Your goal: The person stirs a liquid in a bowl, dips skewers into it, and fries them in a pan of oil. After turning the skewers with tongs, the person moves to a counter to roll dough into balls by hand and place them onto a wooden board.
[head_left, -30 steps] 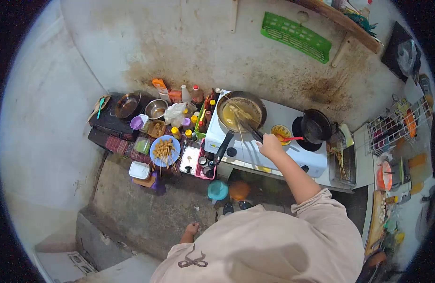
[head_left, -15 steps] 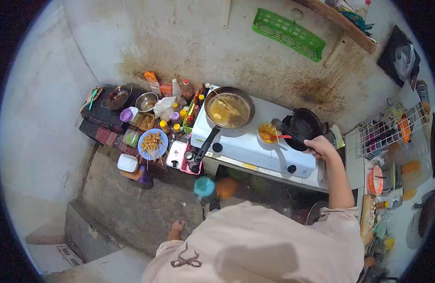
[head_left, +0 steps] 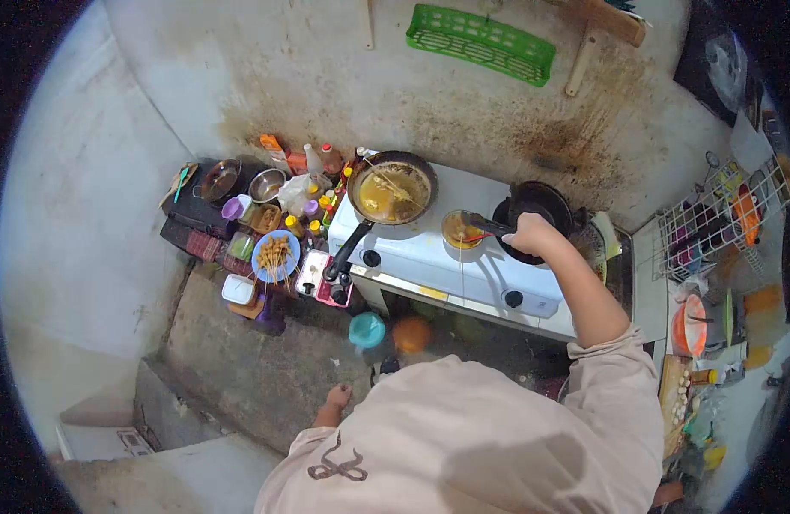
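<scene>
My right hand (head_left: 532,236) is closed round the handle of a black ladle (head_left: 489,224), whose head is at a bowl of orange-yellow mixture (head_left: 462,231) on the white stove (head_left: 420,254). A red-handled utensil leans in that bowl. Behind my hand sits a dark wok (head_left: 542,202). On the left burner, a frying pan (head_left: 392,188) holds yellowish liquid with food and a thin stick in it. My left hand (head_left: 338,397) hangs low by my side over the floor, its fingers curled, too small to make out fully.
Left of the stove stand a blue plate of skewered food (head_left: 276,255), bottles, a metal bowl (head_left: 267,185) and a white container (head_left: 238,289). A turquoise bucket (head_left: 366,330) is on the floor. A wire rack (head_left: 720,214) stands at the right; a green basket (head_left: 480,43) hangs above.
My right hand has moved left and brought the ladle from beside the wok to the bowl. The whole view has shifted slightly.
</scene>
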### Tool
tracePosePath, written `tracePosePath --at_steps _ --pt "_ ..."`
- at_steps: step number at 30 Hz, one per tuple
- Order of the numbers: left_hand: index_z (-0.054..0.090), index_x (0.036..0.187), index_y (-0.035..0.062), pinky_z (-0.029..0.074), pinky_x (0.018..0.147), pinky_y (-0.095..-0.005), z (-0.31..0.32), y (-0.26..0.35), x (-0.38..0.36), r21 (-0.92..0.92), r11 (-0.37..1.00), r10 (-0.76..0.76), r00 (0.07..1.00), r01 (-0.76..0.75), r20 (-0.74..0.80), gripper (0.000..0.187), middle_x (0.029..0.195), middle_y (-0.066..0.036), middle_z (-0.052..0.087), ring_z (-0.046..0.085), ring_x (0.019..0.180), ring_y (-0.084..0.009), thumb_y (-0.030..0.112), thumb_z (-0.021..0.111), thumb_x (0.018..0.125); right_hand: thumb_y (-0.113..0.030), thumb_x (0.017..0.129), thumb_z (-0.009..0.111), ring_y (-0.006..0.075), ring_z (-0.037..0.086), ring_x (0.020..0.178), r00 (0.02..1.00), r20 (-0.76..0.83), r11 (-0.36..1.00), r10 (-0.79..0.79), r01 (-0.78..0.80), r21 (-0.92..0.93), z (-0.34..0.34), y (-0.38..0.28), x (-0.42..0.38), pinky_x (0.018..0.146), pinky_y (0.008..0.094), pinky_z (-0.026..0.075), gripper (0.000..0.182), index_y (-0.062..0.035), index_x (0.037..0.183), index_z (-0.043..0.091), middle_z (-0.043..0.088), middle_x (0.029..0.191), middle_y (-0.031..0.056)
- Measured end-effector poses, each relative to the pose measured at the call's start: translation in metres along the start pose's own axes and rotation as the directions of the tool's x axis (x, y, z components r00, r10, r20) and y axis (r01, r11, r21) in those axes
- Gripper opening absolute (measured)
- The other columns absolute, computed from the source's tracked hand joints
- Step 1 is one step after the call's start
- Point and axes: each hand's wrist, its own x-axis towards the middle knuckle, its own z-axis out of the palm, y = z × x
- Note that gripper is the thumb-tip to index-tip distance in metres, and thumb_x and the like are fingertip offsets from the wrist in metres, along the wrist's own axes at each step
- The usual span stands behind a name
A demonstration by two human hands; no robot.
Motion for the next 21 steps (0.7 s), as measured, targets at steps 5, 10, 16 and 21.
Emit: tracePosePath --at_steps 5,10,16,21 --pt "0.056 0.085 0.0041 0.040 0.071 -0.0352 -0.007 0.025 -0.044 -0.116 0.989 -0.100 0.994 0.095 -0.038 0.037 0.083 -0.016 0.057 0.054 0.081 -0.0285 0.037 0.048 0.072 -0.031 0.066 0.058 0.0213 0.050 0.040 0.988 0.117 0.994 -0.095 0.100 -0.037 -0.002 -0.003 0.006 0.042 0.0304 0.042 0.038 0.0036 0.050 0.053 0.051 0.046 0.0127" --pt "0.057 0.083 0.0037 0.041 0.070 -0.0349 0.037 -0.025 -0.035 -0.188 0.980 -0.089 0.987 0.063 -0.132 0.038 0.081 -0.016 0.057 0.054 0.080 -0.0281 0.039 0.049 0.071 -0.030 0.065 0.058 0.0199 0.050 0.038 0.977 0.189 0.994 -0.098 0.107 -0.037 0.000 -0.007 0.025 0.041 0.0300 0.042 0.036 0.0022 0.050 0.054 0.051 0.045 0.0107" --pt "0.057 0.084 0.0034 0.041 0.069 -0.0342 0.065 -0.050 -0.031 -0.131 0.985 -0.125 0.985 0.109 -0.120 0.038 0.080 -0.016 0.057 0.055 0.079 -0.0274 0.038 0.049 0.070 -0.026 0.062 0.056 0.0215 0.057 0.053 0.958 0.287 0.997 0.012 0.012 -0.082 -0.015 -0.016 0.027 0.054 0.0311 0.046 0.026 0.0000 0.056 0.058 0.056 0.054 0.0128" --pt "0.056 0.084 0.0033 0.042 0.069 -0.0336 0.069 -0.068 -0.015 -0.068 0.992 -0.117 0.984 0.109 -0.132 0.038 0.080 -0.016 0.057 0.055 0.079 -0.0267 0.038 0.049 0.070 -0.028 0.062 0.058 0.0207 0.054 0.046 0.982 0.169 0.977 -0.079 0.110 -0.182 -0.010 -0.022 0.031 0.048 0.0307 0.045 0.031 0.0013 0.052 0.056 0.054 0.051 0.0117"
